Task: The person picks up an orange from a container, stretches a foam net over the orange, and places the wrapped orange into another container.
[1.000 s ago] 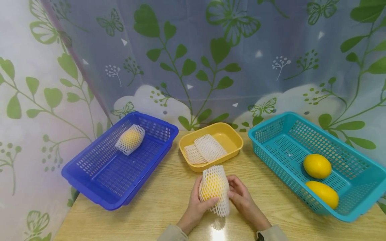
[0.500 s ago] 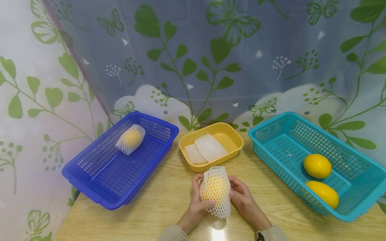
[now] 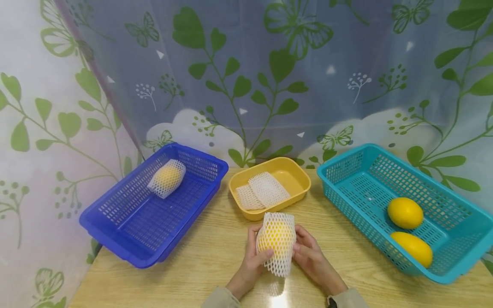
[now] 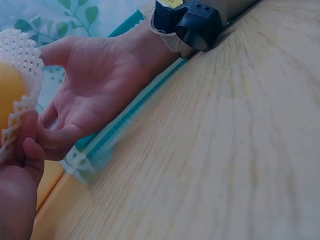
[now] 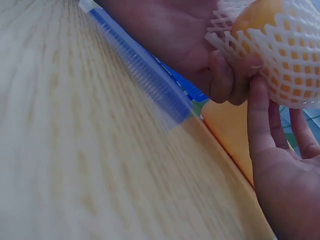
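In the head view a yellow oval fruit [image 3: 275, 237] sits inside a white foam fruit net [image 3: 284, 259], held upright above the table's near middle. My left hand [image 3: 248, 265] grips it from the left, thumb across the front of the net. My right hand [image 3: 313, 259] pinches the net's right side with thumb and fingers. The right wrist view has the net [image 5: 295, 60] close up, with left fingers curled against its lower edge and right fingertips [image 5: 258, 92] touching it from below. In the left wrist view, my right thumb [image 4: 52, 52] meets the net's edge; the fruit is partly cut off.
A blue basket [image 3: 185, 226] at left holds one netted fruit [image 3: 167, 177]. Behind the hands, a yellow tray [image 3: 294, 175] holds flat foam nets [image 3: 267, 188]. At right, a teal basket [image 3: 358, 188] contains two bare yellow fruits [image 3: 405, 212]. A patterned curtain [image 3: 246, 85] hangs behind the table.
The netted fruit has shifted slightly right and turned a little in my hands. My left thumb has slid left across the net. The baskets and tray have stayed put.
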`<state>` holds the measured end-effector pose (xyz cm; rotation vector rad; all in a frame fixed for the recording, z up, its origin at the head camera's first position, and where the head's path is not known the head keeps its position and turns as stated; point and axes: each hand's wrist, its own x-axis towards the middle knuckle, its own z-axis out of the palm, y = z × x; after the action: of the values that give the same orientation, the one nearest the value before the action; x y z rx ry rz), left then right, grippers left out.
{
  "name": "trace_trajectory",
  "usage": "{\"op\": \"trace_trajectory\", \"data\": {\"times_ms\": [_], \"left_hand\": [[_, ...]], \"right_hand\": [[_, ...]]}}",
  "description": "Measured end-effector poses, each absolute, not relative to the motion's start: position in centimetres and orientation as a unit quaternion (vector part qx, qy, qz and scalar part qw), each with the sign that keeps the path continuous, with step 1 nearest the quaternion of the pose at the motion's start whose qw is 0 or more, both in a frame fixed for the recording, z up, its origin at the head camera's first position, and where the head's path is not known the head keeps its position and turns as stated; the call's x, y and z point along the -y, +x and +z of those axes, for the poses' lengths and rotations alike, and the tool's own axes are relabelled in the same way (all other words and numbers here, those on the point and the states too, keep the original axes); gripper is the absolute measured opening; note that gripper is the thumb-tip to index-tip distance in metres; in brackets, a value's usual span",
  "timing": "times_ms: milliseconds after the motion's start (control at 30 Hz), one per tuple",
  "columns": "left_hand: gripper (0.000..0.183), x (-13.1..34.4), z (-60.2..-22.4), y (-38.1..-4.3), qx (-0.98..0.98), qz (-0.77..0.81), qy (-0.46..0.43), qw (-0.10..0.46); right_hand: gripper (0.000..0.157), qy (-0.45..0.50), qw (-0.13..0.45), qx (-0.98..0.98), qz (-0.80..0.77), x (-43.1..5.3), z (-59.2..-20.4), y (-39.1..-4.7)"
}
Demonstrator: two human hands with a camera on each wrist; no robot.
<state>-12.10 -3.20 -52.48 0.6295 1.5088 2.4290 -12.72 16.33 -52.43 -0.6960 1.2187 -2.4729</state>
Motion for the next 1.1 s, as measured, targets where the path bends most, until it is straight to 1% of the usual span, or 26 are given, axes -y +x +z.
{"op": "trace_trajectory", "data": {"times_ms": [200,300,467,633,767,867,967,1100], "left_hand": [[0.069,3.18,-52.47,-12.16,-0.511,0.819,0.237,0.109],[0.066,3.14,-52.51,-12.19,-0.516,0.815,0.242,0.103],[0.059,3.09,-52.72,-12.12,-0.550,0.796,0.242,0.064],[0.064,3.04,-52.80,-12.27,-0.540,0.805,0.244,0.022],[0.059,2.90,-52.96,-12.44,-0.531,0.816,0.230,-0.018],[0.051,2.86,-52.98,-12.50,-0.527,0.817,0.233,-0.031],[0.045,2.93,-52.90,-12.54,-0.525,0.816,0.239,-0.043],[0.046,3.01,-53.03,-12.65,-0.523,0.812,0.251,-0.055]], "right_hand": [[0.045,-0.222,0.155,-0.425,-0.864,-16.38,-52.32,-12.80],[0.046,-0.220,0.152,-0.427,-0.864,-16.43,-52.27,-12.79],[0.043,-0.220,0.141,-0.427,-0.866,-16.49,-52.21,-12.71],[0.042,-0.209,0.140,-0.415,-0.874,-16.57,-52.16,-12.71],[0.043,-0.230,0.138,-0.380,-0.885,-16.55,-52.24,-12.85],[0.042,-0.236,0.134,-0.359,-0.893,-16.58,-52.28,-12.86],[0.042,-0.223,0.127,-0.358,-0.898,-16.67,-52.33,-12.76],[0.042,-0.215,0.102,-0.371,-0.898,-16.60,-52.38,-12.73]]}}
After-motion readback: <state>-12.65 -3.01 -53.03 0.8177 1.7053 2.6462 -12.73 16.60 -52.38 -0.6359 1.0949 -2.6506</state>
